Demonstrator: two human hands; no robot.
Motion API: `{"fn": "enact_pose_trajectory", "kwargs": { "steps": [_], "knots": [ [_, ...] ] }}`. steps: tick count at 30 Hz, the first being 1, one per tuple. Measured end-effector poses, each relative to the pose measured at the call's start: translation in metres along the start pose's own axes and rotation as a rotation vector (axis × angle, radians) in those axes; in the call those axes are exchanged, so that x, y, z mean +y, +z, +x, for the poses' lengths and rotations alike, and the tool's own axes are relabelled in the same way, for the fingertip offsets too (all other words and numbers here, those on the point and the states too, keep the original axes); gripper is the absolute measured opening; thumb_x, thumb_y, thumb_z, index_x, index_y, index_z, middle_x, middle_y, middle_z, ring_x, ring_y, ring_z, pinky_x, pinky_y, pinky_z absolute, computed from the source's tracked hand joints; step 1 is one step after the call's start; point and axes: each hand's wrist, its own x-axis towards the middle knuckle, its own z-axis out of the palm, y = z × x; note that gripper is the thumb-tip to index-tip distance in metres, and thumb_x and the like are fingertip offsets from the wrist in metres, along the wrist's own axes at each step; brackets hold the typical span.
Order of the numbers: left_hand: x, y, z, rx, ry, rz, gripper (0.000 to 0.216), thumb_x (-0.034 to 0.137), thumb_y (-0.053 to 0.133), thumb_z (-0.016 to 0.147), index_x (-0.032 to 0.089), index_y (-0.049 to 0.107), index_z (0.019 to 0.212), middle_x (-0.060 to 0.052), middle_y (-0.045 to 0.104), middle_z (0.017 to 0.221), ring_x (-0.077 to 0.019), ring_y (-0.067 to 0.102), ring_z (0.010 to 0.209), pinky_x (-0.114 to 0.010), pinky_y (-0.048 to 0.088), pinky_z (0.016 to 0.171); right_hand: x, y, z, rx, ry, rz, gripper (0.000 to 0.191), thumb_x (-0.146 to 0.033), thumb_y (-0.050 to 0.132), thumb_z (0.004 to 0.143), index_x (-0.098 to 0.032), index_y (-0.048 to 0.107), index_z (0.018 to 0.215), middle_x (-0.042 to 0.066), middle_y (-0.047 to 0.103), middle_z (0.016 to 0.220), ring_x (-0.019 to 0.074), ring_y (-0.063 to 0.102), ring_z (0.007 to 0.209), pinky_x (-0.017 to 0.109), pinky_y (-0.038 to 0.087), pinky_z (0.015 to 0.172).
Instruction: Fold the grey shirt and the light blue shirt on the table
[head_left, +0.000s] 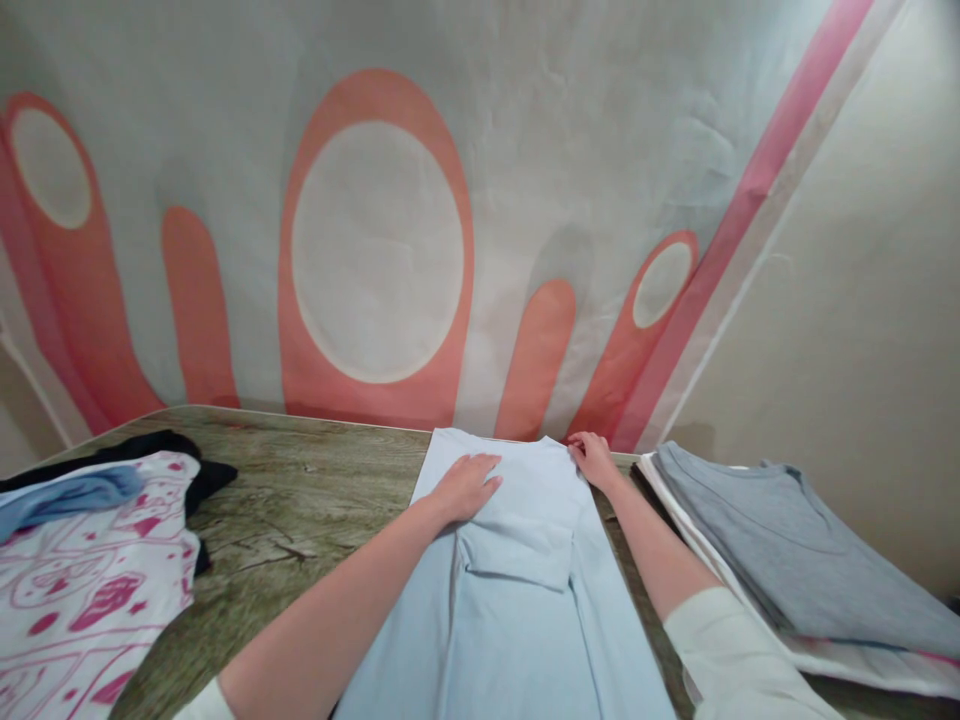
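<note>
A light blue shirt [517, 640] lies lengthwise on the wooden table, its sides folded inward and a short sleeve [517, 552] laid across the middle. My left hand [466, 488] rests flat on the upper part of the shirt, fingers stretched out and pointing right. At the far right corner, near the table's back edge, my right hand [591, 458] has its fingers bent around the shirt's edge and seems to pinch it. Part of that grip is hidden behind the hand.
On the right stands a stack of folded clothes with a grey T-shirt [795, 550] on top. To the left lie a white garment with pink print [97, 600], a blue cloth [82, 495] and black fabric [210, 482]. A printed wall sheet [517, 150] rises behind the table [300, 470].
</note>
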Motion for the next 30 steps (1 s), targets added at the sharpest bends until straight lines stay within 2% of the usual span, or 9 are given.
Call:
{"fn": "enact_pose_trajectory", "kwargs": {
  "steps": [5, 7, 10, 12, 15, 18, 21, 24, 30],
  "knots": [
    [-0.02, -0.005, 0.005, 0.165, -0.096, -0.105, 0.037, 0.019, 0.041, 0.085, 0.013, 0.054, 0.118, -0.008, 0.056, 0.122, -0.0172, 0.05, 0.113, -0.027, 0.033, 0.1, -0.024, -0.013, -0.01, 0.055, -0.081, -0.013, 0.025, -0.028, 0.043, 0.083, -0.016, 0.059, 0.098, 0.011, 0.06, 0.101, 0.0234, 0.053, 0.098, 0.042, 0.038, 0.09],
    [-0.025, -0.005, 0.005, 0.181, -0.096, -0.102, 0.036, 0.017, 0.04, 0.084, 0.014, 0.056, 0.116, -0.007, 0.058, 0.12, -0.0172, 0.051, 0.111, -0.027, 0.034, 0.099, -0.033, -0.014, -0.019, -0.037, -0.166, 0.013, 0.028, -0.028, 0.039, 0.086, -0.019, 0.059, 0.103, 0.009, 0.059, 0.11, 0.0209, 0.052, 0.104, 0.038, 0.039, 0.093],
    [-0.028, -0.003, 0.004, 0.177, -0.08, -0.074, 0.036, 0.016, 0.039, 0.085, 0.013, 0.057, 0.115, -0.008, 0.058, 0.118, -0.0169, 0.052, 0.11, -0.026, 0.036, 0.098, -0.039, -0.011, -0.037, -0.295, -0.282, 0.0, 0.034, -0.032, 0.034, 0.09, -0.023, 0.057, 0.113, 0.006, 0.054, 0.125, 0.0197, 0.047, 0.116, 0.037, 0.035, 0.099],
    [-0.028, -0.001, 0.003, 0.163, -0.076, -0.038, 0.035, 0.016, 0.038, 0.085, 0.013, 0.057, 0.115, -0.008, 0.058, 0.119, -0.0168, 0.051, 0.111, -0.026, 0.035, 0.099, -0.037, -0.01, -0.047, -0.374, -0.245, -0.097, 0.038, -0.037, 0.034, 0.09, -0.024, 0.053, 0.12, 0.006, 0.048, 0.132, 0.0227, 0.041, 0.123, 0.044, 0.029, 0.102],
    [-0.029, -0.001, 0.002, 0.135, -0.071, 0.016, 0.035, 0.016, 0.038, 0.086, 0.012, 0.058, 0.115, -0.009, 0.056, 0.122, -0.0171, 0.049, 0.115, -0.027, 0.032, 0.101, -0.034, -0.016, -0.056, -0.284, -0.116, -0.261, 0.041, -0.039, 0.034, 0.09, -0.022, 0.052, 0.122, 0.009, 0.045, 0.135, 0.0274, 0.035, 0.127, 0.053, 0.022, 0.103],
    [-0.032, -0.003, 0.002, 0.125, -0.062, 0.02, 0.035, 0.016, 0.04, 0.085, 0.012, 0.058, 0.115, -0.009, 0.056, 0.123, -0.018, 0.048, 0.116, -0.029, 0.031, 0.102, -0.043, -0.027, -0.059, -0.186, -0.077, -0.255, 0.037, -0.038, 0.036, 0.088, -0.017, 0.061, 0.107, 0.013, 0.057, 0.12, 0.0263, 0.049, 0.114, 0.045, 0.033, 0.096],
    [-0.036, -0.004, 0.003, 0.163, -0.068, -0.036, 0.034, 0.015, 0.04, 0.085, 0.011, 0.059, 0.113, -0.009, 0.058, 0.12, -0.0177, 0.05, 0.113, -0.028, 0.034, 0.101, -0.063, -0.037, -0.063, -0.242, -0.05, -0.118, 0.034, -0.041, 0.042, 0.085, -0.016, 0.064, 0.09, 0.009, 0.067, 0.089, 0.0205, 0.06, 0.082, 0.032, 0.044, 0.075],
    [-0.041, -0.004, 0.005, 0.208, -0.098, -0.068, 0.034, 0.011, 0.037, 0.086, 0.013, 0.059, 0.112, -0.008, 0.059, 0.117, -0.0161, 0.052, 0.11, -0.027, 0.036, 0.099, -0.078, -0.042, -0.069, -0.386, 0.022, -0.018, 0.035, -0.048, 0.047, 0.081, -0.017, 0.062, 0.076, 0.005, 0.066, 0.072, 0.017, 0.058, 0.064, 0.027, 0.042, 0.059],
    [-0.045, -0.005, 0.005, 0.299, -0.16, -0.064, 0.034, 0.003, 0.04, 0.08, 0.013, 0.06, 0.106, -0.009, 0.06, 0.11, -0.016, 0.052, 0.107, -0.03, 0.037, 0.098, -0.089, -0.046, -0.074, -0.529, 0.049, 0.037, 0.033, -0.049, 0.057, 0.073, -0.017, 0.06, 0.072, 0.002, 0.063, 0.065, 0.0139, 0.052, 0.057, 0.025, 0.037, 0.053]
  ]
}}
